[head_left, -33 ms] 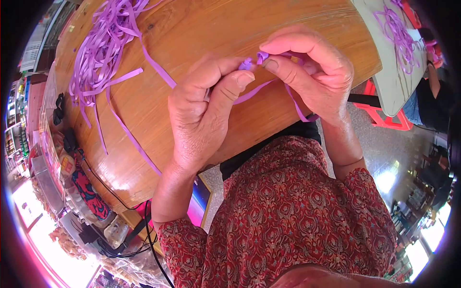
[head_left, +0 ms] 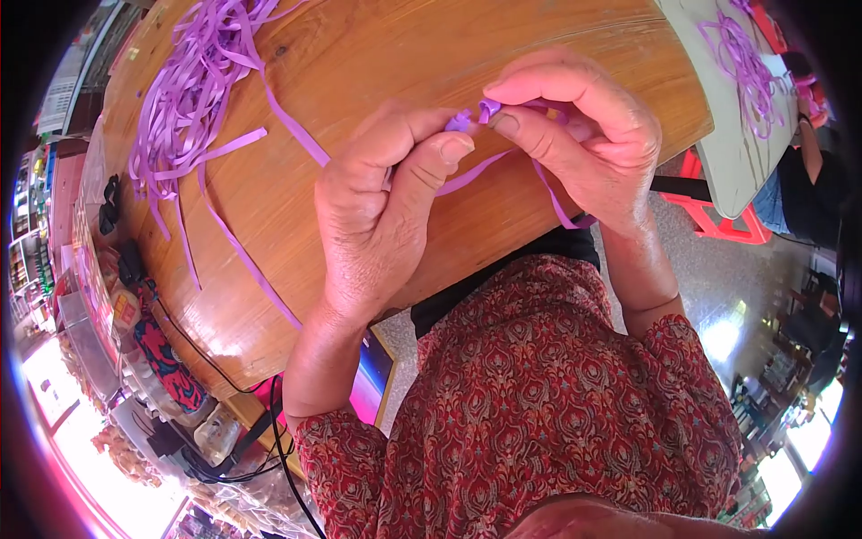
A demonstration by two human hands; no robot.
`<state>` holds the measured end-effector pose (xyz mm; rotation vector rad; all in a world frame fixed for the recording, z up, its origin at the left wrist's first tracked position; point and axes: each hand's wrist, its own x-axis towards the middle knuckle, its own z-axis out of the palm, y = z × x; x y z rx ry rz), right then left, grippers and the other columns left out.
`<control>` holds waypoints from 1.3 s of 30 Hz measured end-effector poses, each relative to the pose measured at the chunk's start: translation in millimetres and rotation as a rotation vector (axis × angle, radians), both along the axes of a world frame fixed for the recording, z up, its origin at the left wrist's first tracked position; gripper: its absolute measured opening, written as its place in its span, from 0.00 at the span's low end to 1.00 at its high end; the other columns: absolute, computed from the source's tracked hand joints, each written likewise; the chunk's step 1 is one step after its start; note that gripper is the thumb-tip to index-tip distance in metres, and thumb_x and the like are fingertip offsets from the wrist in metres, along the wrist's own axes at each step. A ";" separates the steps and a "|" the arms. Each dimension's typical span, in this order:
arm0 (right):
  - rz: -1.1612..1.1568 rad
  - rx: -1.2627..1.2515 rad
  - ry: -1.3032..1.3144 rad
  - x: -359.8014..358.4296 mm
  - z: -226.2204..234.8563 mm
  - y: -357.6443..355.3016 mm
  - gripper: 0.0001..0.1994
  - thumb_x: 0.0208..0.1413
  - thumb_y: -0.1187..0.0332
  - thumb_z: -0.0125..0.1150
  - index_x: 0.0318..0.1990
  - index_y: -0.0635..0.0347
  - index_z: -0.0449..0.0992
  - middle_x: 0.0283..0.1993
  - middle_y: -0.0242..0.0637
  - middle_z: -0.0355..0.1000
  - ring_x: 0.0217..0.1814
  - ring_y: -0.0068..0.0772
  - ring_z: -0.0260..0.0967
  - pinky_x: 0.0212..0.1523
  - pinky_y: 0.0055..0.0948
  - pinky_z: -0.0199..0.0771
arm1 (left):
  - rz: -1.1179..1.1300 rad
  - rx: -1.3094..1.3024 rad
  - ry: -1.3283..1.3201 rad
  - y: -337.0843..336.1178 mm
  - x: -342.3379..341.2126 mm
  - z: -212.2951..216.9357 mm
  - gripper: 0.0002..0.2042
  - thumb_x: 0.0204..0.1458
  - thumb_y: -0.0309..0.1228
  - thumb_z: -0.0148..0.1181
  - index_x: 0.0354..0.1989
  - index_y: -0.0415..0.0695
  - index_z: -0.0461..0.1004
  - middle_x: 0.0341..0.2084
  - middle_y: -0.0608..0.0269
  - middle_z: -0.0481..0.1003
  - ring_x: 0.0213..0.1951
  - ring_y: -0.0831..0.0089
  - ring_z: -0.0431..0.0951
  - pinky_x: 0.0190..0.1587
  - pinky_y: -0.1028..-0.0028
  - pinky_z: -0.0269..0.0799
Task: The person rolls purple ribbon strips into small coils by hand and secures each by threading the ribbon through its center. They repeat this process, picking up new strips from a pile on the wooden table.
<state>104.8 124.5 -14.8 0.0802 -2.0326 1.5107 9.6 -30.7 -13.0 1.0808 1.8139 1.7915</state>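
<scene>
Both my hands are raised above the wooden table (head_left: pixel 386 54), close together. My left hand (head_left: pixel 377 193) pinches a small bunched piece of purple ribbon (head_left: pixel 461 120) between thumb and forefinger. With its thumb and forefinger, my right hand (head_left: pixel 588 135) grips a folded bit of purple ribbon (head_left: pixel 488 110) just beside it. A length of the same ribbon runs below the fingers, and another end hangs under my right hand toward the table's near edge. Whether the two held pieces are joined is hidden by the fingers.
A tangled heap of purple ribbons (head_left: pixel 202 99) lies at the table's far left, with loose strands trailing nearer. On the right, a pale table (head_left: pixel 718 171) bears more purple ribbon (head_left: pixel 743 76), with a red stool (head_left: pixel 718 225) under it and another person's arm (head_left: pixel 811 148) beside it. Black cables (head_left: pixel 278 431) hang lower left.
</scene>
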 end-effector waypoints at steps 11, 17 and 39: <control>-0.039 0.127 0.025 3.4 7.4 3.3 0.11 0.45 0.87 0.58 0.38 0.68 0.74 0.39 0.41 0.70 0.38 0.25 0.70 0.38 0.18 0.72 | 0.035 0.019 0.234 3.7 2.0 -3.2 0.03 0.52 0.22 0.55 0.34 0.37 0.73 0.22 0.61 0.69 0.24 0.73 0.68 0.28 0.79 0.64; -0.136 0.117 0.142 -2.3 1.8 0.7 0.09 0.44 0.84 0.61 0.35 0.66 0.75 0.34 0.38 0.71 0.33 0.22 0.70 0.30 0.17 0.69 | 0.019 0.004 0.313 4.4 0.1 -3.7 0.03 0.51 0.22 0.55 0.33 0.38 0.72 0.21 0.62 0.69 0.23 0.72 0.67 0.27 0.78 0.64; -0.128 0.475 0.223 -2.9 6.2 4.4 0.11 0.36 0.83 0.66 0.32 0.67 0.77 0.30 0.42 0.72 0.26 0.30 0.66 0.23 0.22 0.63 | 0.022 -0.005 0.363 4.9 0.0 -1.4 0.03 0.49 0.21 0.56 0.33 0.37 0.72 0.18 0.61 0.64 0.20 0.70 0.64 0.24 0.76 0.60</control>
